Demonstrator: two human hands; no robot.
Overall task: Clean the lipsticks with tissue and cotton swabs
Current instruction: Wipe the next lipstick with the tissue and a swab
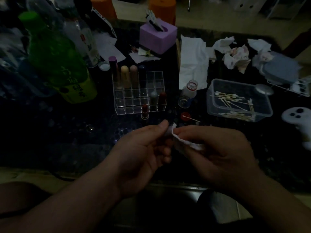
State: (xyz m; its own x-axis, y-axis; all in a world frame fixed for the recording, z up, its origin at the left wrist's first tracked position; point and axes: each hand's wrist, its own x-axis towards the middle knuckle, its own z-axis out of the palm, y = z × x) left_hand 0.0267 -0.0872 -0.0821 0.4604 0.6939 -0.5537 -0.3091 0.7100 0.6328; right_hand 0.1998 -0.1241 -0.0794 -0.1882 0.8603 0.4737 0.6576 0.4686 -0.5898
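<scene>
Table [58, 128]: dark, speckled top.
Left: green bottle [55, 54].
Middle: clear organizer [127, 108], purple box [156, 41].
Right: swab tub [210, 100], crumpled tissues [235, 58].

Crumpled white tissue [173, 130] held near the upright red lipstick [145, 111].

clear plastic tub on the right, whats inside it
Cotton swabs, lying loose in two rough bunches, one mid-tub and one along the near wall of the clear plastic tub. Its floor elsewhere looks bare. Whether anything lies under the swab piles cannot be seen.
</scene>
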